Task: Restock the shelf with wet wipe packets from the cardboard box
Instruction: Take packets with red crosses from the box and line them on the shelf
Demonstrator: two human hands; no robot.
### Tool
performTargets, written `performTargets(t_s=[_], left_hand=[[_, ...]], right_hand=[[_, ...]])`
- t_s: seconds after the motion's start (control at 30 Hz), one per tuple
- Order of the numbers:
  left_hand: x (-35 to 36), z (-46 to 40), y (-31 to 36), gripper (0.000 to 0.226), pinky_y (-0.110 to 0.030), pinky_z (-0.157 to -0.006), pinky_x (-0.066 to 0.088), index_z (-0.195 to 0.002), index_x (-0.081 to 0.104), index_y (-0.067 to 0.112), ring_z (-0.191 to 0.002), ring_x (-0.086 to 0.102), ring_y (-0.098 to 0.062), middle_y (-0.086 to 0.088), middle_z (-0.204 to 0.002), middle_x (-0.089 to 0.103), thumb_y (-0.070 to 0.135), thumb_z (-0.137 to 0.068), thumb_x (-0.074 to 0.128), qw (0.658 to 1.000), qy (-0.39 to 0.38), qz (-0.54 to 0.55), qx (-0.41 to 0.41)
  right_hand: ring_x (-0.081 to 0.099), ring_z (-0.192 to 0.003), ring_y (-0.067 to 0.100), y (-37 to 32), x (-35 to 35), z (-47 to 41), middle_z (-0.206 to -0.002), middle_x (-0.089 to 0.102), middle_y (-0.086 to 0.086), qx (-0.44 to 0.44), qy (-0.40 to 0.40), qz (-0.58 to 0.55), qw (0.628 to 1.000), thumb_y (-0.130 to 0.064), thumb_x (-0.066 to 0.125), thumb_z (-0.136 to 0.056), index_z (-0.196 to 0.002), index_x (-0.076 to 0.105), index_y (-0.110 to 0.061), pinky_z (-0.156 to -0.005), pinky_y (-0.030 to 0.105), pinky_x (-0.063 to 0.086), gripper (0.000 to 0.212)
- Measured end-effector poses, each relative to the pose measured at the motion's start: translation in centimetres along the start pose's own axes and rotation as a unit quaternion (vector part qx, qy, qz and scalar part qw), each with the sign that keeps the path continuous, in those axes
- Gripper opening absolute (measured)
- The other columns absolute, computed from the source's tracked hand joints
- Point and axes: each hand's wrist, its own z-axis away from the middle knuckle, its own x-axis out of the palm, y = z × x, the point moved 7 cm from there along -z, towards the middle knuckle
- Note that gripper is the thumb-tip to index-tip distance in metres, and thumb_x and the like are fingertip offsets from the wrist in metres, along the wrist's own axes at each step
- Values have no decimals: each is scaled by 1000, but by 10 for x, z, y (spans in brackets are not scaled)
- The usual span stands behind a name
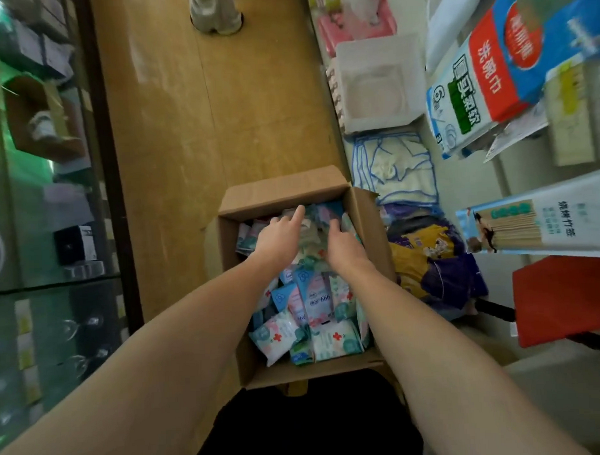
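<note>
Both bare hands are reaching into the open brown cardboard box [359,211] on the tan wooden floor [186,129], which is holding a heap of small white, pink and blue wet wipe packets [321,305]. The left hand [278,238] is lying open, fingers straight, on the far packets. The right hand [343,242] is resting among them with its fingertips dipping out of sight, so I cannot tell whether it is gripping anything.

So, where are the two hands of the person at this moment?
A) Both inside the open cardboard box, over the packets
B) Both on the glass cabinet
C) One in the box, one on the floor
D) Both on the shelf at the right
A: the left hand and the right hand both reach into the open cardboard box, over the wet wipe packets.
</note>
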Motion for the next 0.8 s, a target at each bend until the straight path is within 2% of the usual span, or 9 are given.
performTargets(t_s=[0.1,0.13,0.2,0.3,0.4,0.57,0.67,0.73,0.8], left_hand=[[-13,20,4,92,-37,-50,44,-154,-5,37,-77,59,-28,-16,-125,52,-6,-89,44,999,-27,-4,19],[-16,26,6,92,-36,-47,43,-154,-5,39,-65,56,-25,-17,-124,51,-7,-90,42,999,-35,-11,24],[-26,37,9,85,-35,-46,42,-154,7,38,-59,52,-23,-18,-125,49,-8,-91,38,998,-45,-23,33],[-37,56,19,53,-41,-61,48,-136,43,21,-72,54,-27,-17,-118,52,-7,-91,38,993,-74,-53,69],[-37,80,31,22,-37,-73,46,-107,56,8,-93,56,-29,-13,-112,57,-2,-91,45,985,-92,-98,108],[-25,114,56,16,-43,-82,51,-103,60,7,-99,59,-31,-12,-105,59,2,-90,52,972,-37,-139,185],[-18,140,78,11,-46,-81,52,-97,56,8,-96,60,-34,-14,-103,60,2,-90,50,950,-6,-178,258],[-11,158,95,20,-45,-78,51,-106,55,11,-100,60,-34,-14,-108,59,1,-90,47,933,9,-202,297],[-3,174,113,40,-41,-75,49,-129,49,15,-108,59,-34,-13,-119,58,0,-92,45,920,7,-216,327]], right_hand=[[61,-95,36,2,-11,21,-112,63,20,9,10,-53,998,-9,47,-98,-151,19,-25,-69,39,43,62],[61,-96,36,3,-14,27,-114,63,20,7,11,-61,998,-10,47,-98,-150,20,-29,-70,38,43,62],[60,-99,36,3,-20,42,-116,61,19,0,14,-62,998,-9,46,-96,-148,29,-30,-72,37,44,58],[57,-96,34,1,-32,70,-115,53,14,10,25,-79,996,-6,44,-95,-123,56,-18,-79,38,48,32],[56,-92,29,3,-37,107,-106,52,8,32,51,-96,994,-6,51,-94,-101,64,-13,-81,41,52,16],[61,-88,28,14,-27,174,-101,62,8,72,96,-120,986,-15,56,-93,-81,64,-24,-78,39,57,17],[64,-90,28,27,-10,216,-98,67,9,107,95,-129,981,-18,60,-91,-84,71,-18,-80,42,58,13],[65,-88,28,38,1,246,-93,69,11,130,105,-143,975,-24,62,-92,-91,74,-9,-79,43,58,19],[65,-90,31,49,13,276,-93,67,10,159,128,-152,967,-19,55,-94,-98,70,-11,-75,41,57,17]])
